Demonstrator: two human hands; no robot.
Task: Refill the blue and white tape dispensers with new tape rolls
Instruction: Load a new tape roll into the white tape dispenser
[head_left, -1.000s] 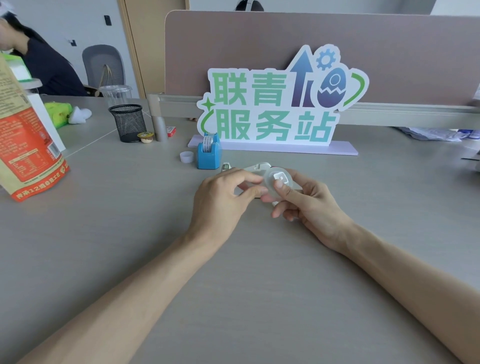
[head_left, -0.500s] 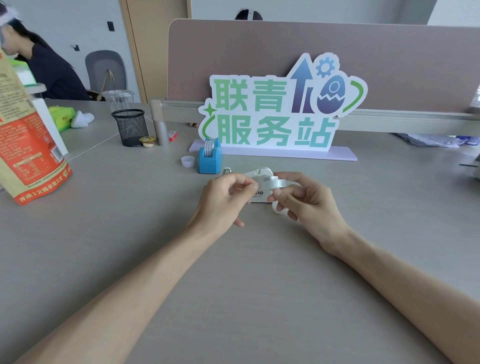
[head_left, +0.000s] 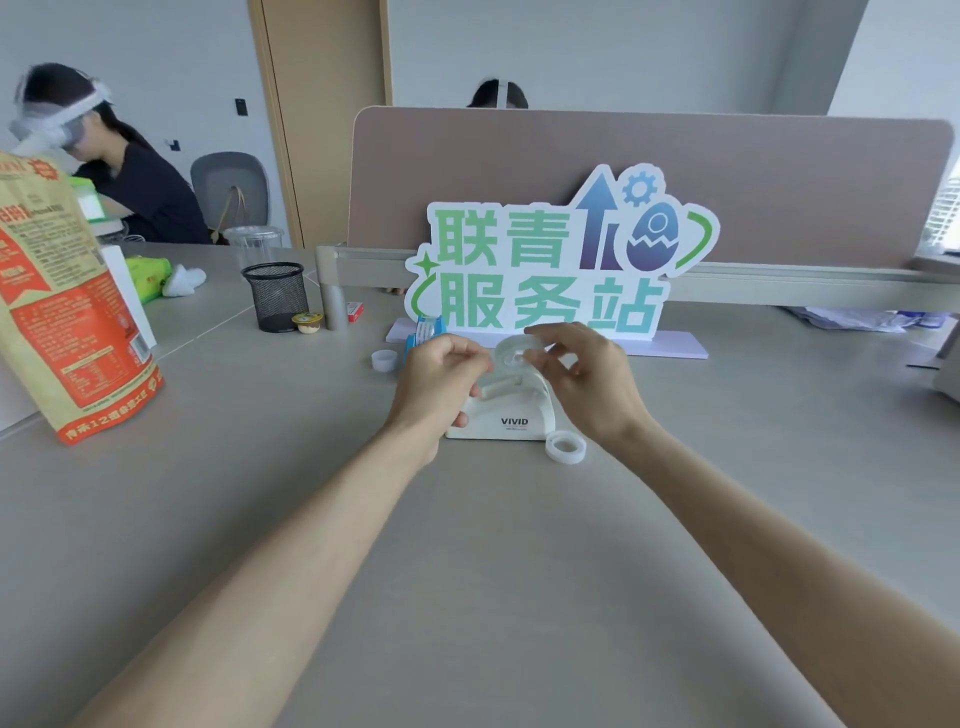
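Note:
A white tape dispenser (head_left: 511, 418) marked VIVID stands on the grey table at mid-frame. Just above it my right hand (head_left: 589, 382) holds a clear tape roll (head_left: 514, 354) by its rim. My left hand (head_left: 441, 379) is beside the roll with fingers pinched together at the roll's left edge; the tape end itself is too clear to make out. A small white ring-shaped core (head_left: 565, 448) lies on the table at the dispenser's right foot. The blue dispenser (head_left: 425, 332) stands behind my left hand, mostly hidden.
A standing sign with green characters (head_left: 550, 270) rises behind the dispensers. A small white cap (head_left: 384, 360) lies left of the blue dispenser. A black mesh cup (head_left: 275, 296), a little jar (head_left: 307, 322) and a large orange bag (head_left: 67, 312) stand at left. Two other people sit beyond.
Both hands have risen off the table with the clear roll, above the white dispenser. The white core now lies uncovered on the table. The camera tilted up.

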